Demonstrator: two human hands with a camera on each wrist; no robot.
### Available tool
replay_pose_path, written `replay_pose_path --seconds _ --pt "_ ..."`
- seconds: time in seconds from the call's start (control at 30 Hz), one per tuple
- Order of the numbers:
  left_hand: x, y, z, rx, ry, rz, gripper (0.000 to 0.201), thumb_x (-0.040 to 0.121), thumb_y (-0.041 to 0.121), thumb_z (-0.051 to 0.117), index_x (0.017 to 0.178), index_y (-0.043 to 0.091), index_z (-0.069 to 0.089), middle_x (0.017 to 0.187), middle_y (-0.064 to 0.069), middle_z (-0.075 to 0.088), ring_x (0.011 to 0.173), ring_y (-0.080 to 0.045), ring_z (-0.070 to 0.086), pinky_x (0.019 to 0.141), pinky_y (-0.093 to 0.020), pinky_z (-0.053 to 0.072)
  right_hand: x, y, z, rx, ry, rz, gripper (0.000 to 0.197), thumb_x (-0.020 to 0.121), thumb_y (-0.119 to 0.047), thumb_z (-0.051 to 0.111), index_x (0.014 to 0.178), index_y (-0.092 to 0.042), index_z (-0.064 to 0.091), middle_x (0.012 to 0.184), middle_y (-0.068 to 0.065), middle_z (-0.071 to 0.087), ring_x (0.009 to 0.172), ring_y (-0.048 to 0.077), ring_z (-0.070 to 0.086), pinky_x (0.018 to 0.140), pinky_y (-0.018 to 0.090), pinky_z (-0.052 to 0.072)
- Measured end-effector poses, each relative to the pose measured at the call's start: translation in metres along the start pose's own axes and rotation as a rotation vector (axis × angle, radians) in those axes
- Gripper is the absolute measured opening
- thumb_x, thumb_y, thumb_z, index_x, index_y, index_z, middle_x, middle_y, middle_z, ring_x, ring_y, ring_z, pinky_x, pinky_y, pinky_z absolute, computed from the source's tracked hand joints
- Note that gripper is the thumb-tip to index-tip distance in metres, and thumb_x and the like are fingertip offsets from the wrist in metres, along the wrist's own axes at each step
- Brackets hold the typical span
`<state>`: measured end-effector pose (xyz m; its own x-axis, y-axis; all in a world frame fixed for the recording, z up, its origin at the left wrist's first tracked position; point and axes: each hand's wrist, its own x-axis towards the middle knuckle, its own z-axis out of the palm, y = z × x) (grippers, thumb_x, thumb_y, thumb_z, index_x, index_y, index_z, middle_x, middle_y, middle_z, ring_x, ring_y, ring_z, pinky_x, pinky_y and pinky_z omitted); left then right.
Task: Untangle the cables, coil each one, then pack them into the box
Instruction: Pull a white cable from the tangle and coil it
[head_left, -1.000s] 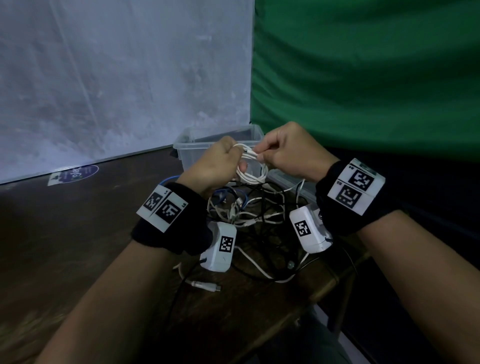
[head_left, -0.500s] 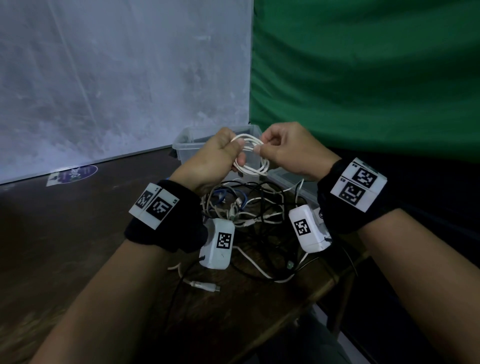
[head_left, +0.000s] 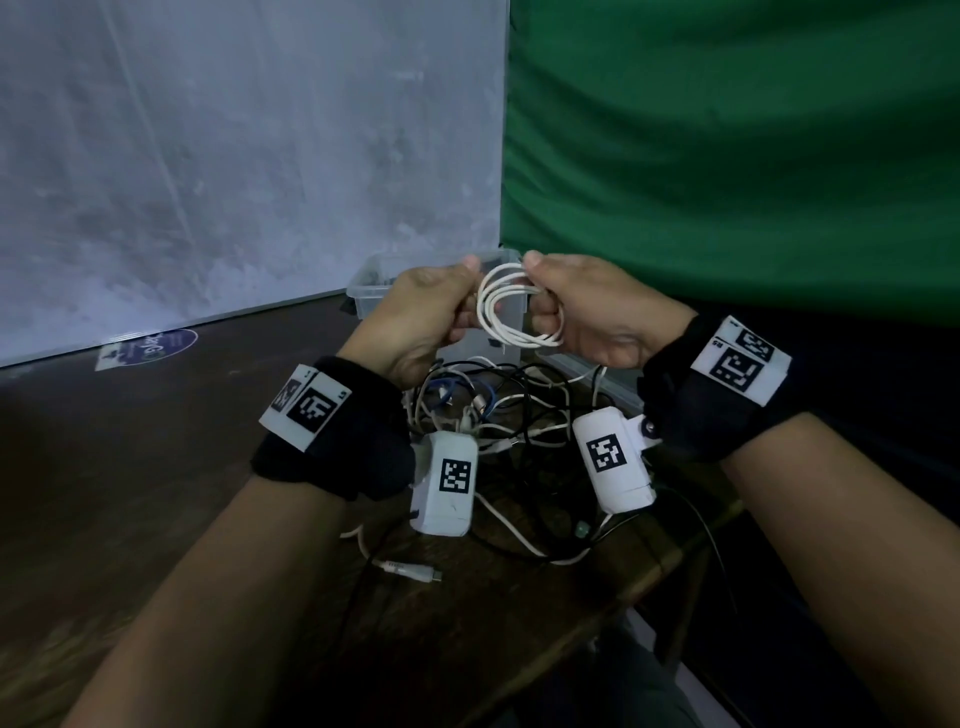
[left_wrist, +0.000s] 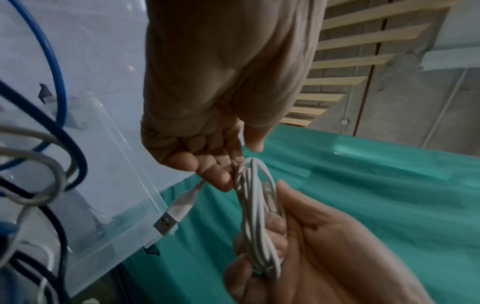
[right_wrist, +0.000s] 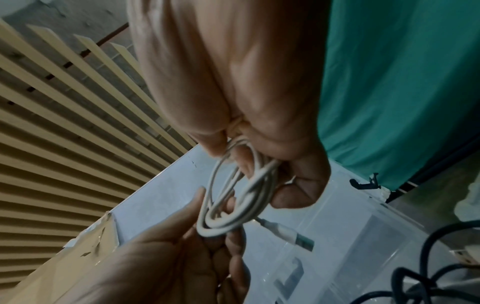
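The white cable is wound into a small coil and held up between both hands, above the tangle of cables on the surface and just in front of the clear box; from here the loops could spring apart, I judge, since only fingertips pin them and nothing ties the coil; the loose USB plug dangling below the left hand could also catch on the box rim or drag back into the pile; a slack release would let the coil unwind inside the box.

Both forearms reach forward with wrists raised, hands facing each other; the left hand's grip is closed, thumb on top and fingers curled, pinching the near side of the coil; the right hand is likewise closed, its fingers hooked through the loops and its thumb pressing them from above; the two hands nearly touch across the coil; the box stands open behind them.
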<state>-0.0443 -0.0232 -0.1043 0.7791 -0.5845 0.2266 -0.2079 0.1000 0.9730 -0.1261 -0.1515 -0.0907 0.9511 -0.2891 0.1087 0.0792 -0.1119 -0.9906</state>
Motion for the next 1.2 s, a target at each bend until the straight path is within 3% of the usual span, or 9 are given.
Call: replay_pose_path --seconds 0.2,0.3,0.4,0.5,0.57,0.7,0.93,1.07,1.2 --pt "-0.003 0.002 0.004 -0.141 0.019 -0.131 0.013 0.092 0.004 0.053 0.090 0.005 0.066 0.065 -0.005 0.061 0.053 -0.008 0.052 0.053 -0.017 0.052 -0.003 -0.002 0.000 0.010 0.058 -0.003 0.021 0.099 -0.015 0.042 0.079 -0.021 0.046 0.053 -0.004 0.031 0.035 0.006 0.030 0.048 0.021 0.027" --pt "-0.001 0.003 0.004 -0.170 0.102 -0.145 0.016 0.092 -0.004 0.048 0.093 0.011 0.052 0.068 -0.005 0.062 0.046 -0.007 0.058 0.058 -0.023 0.056 -0.002 -0.003 -0.001 0.000 0.092 -0.019 0.023 0.098 -0.013 0.042 0.076 -0.019 0.045 0.050 -0.005 0.030 0.035 0.007 0.027 0.047 0.021 0.026" --pt "0.001 0.004 0.003 -0.284 0.219 -0.097 0.032 0.090 -0.009 0.047 0.105 0.015 0.033 0.076 -0.007 0.059 0.052 -0.011 0.061 0.064 -0.025 0.054 0.000 0.001 -0.002 -0.030 0.121 -0.032 0.027 0.102 -0.020 0.039 0.075 -0.017 0.042 0.046 -0.007 0.031 0.032 0.005 0.029 0.046 0.023 0.032" --pt "0.000 0.005 0.005 -0.346 0.221 -0.002 0.026 0.094 -0.004 0.043 0.116 0.008 0.036 0.077 -0.005 0.060 0.060 -0.009 0.063 0.068 -0.021 0.053 0.003 0.005 -0.002 -0.061 0.153 -0.052 0.027 0.103 -0.024 0.036 0.077 -0.017 0.040 0.044 -0.006 0.033 0.029 0.004 0.030 0.049 0.027 0.035" --pt "0.001 0.007 0.006 -0.290 0.170 0.038 0.011 0.095 0.001 0.045 0.103 0.004 0.052 0.069 0.000 0.063 0.058 -0.007 0.061 0.068 -0.020 0.050 0.003 0.006 -0.001 -0.087 0.187 -0.052 0.028 0.103 -0.025 0.036 0.077 -0.017 0.040 0.051 -0.002 0.033 0.027 0.004 0.030 0.051 0.028 0.034" --pt "-0.005 0.011 0.004 -0.062 0.097 0.129 0.016 0.091 0.007 0.058 0.076 0.011 0.062 0.053 0.005 0.062 0.056 -0.008 0.050 0.058 -0.017 0.042 0.002 0.007 0.000 -0.063 0.225 -0.062 0.028 0.103 -0.023 0.034 0.076 -0.016 0.039 0.053 0.000 0.033 0.028 0.004 0.031 0.047 0.027 0.032" --pt "-0.014 0.015 -0.004 0.316 0.057 0.197 0.004 0.078 0.006 0.073 0.075 0.004 0.071 0.050 0.009 0.061 0.045 0.004 0.049 0.050 -0.009 0.039 -0.001 0.002 -0.004 -0.020 0.214 -0.093 0.027 0.103 -0.022 0.036 0.077 -0.016 0.042 0.059 0.001 0.037 0.047 0.009 0.035 0.047 0.023 0.034" --pt "-0.013 0.011 0.001 0.426 0.058 0.199 0.011 0.076 0.014 0.077 0.075 0.005 0.071 0.064 -0.011 0.066 0.055 -0.014 0.052 0.054 -0.023 0.044 0.002 0.006 -0.003 -0.176 0.214 -0.168 0.025 0.101 -0.018 0.040 0.077 -0.017 0.048 0.063 0.001 0.041 0.055 0.010 0.037 0.052 0.023 0.034" --pt "-0.010 0.006 0.005 0.401 0.078 0.186 0.018 0.077 0.009 0.075 0.073 0.014 0.058 0.058 -0.002 0.060 0.050 -0.015 0.052 0.048 -0.022 0.043 0.004 0.006 -0.002 -0.272 0.160 -0.212 0.026 0.100 -0.018 0.044 0.075 -0.019 0.051 0.065 0.001 0.045 0.060 0.011 0.039 0.059 0.024 0.035"
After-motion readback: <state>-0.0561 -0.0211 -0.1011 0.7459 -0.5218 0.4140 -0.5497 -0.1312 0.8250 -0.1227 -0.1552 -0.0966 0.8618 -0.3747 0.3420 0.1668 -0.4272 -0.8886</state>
